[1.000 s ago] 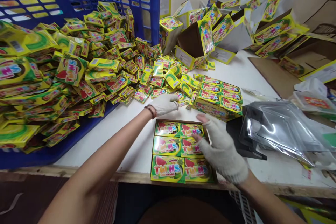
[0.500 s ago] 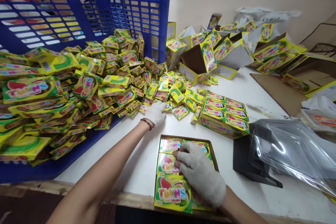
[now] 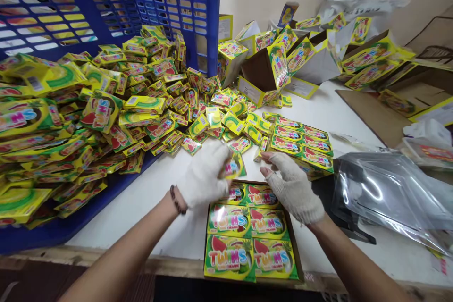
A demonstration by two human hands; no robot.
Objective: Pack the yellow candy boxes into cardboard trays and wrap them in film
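In the head view, the white-gloved left hand [image 3: 202, 174] is clenching its fingers around a small yellow-green cardboard box [image 3: 233, 167], which is tilted just above a brown cardboard tray [image 3: 298, 257] whose walls are keeping rows of printed boxes [image 3: 251, 233] square; the fingerless-gloved right hand [image 3: 293, 188] is holding its fingers loosely open, grasping nothing.

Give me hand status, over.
Left hand pinching small yellow Twins cardboard box. Right hand open, above brown cardboard tray of yellow Twins boxes.
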